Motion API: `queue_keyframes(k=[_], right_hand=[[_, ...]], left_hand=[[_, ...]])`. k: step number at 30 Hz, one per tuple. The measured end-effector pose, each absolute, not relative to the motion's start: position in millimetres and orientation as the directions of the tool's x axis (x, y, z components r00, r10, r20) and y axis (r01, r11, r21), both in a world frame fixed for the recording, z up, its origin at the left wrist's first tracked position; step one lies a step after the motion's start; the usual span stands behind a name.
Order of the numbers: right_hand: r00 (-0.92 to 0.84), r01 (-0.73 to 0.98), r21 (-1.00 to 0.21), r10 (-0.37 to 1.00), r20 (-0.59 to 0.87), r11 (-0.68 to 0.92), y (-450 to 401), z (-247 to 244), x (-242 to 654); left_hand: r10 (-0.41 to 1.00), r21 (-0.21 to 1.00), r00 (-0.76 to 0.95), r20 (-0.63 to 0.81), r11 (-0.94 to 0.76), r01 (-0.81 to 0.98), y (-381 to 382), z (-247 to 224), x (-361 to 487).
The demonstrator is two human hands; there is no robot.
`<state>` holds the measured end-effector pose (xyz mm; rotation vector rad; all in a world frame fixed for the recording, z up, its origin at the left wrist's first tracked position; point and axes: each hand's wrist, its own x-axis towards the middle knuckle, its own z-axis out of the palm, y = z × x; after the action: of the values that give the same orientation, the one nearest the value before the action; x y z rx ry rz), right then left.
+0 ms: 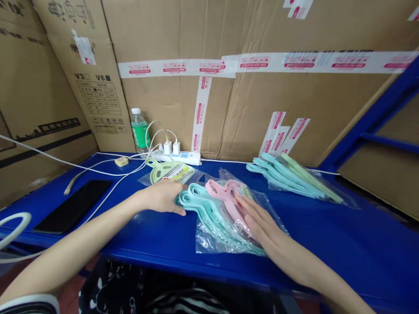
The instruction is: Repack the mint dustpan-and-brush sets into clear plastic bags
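Several teal plastic pieces with loop-shaped ends (209, 213) lie stacked in a clear plastic bag on the blue table. A pink piece of similar shape (225, 194) rests over them, also in clear wrapping. My left hand (165, 196) closes round the looped ends at the stack's left side, thumb below and fingertips partly hidden. Lying flat with straight fingers, my right hand (262, 222) presses on the pink piece and the bag. Just beyond my left hand is a light green piece (163, 170) in a bag with a printed label.
More bagged teal and green pieces (291, 179) lie at the back right. A black phone (73, 205) is on the left. Behind it stand a power strip (190, 157) with chargers and a bottle (140, 131). White cables cross the left side. Cardboard (170, 35) walls the back.
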<state>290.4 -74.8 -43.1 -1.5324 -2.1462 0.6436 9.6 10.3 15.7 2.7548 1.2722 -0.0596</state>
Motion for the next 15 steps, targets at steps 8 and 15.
queue_keyframes(k=[8,15], right_hand=[[-0.285,0.806,-0.534,0.958,0.029,0.255,-72.0,-36.2,273.3],[-0.196,0.831,-0.406,0.884,0.425,0.380,-60.9,-4.5,312.0]], left_hand=[[0.744,0.193,0.668,-0.016,-0.653,0.732,10.7,6.1,-10.9],[0.652,0.192,0.755,-0.066,-0.734,0.651,15.3,17.9,-18.4]])
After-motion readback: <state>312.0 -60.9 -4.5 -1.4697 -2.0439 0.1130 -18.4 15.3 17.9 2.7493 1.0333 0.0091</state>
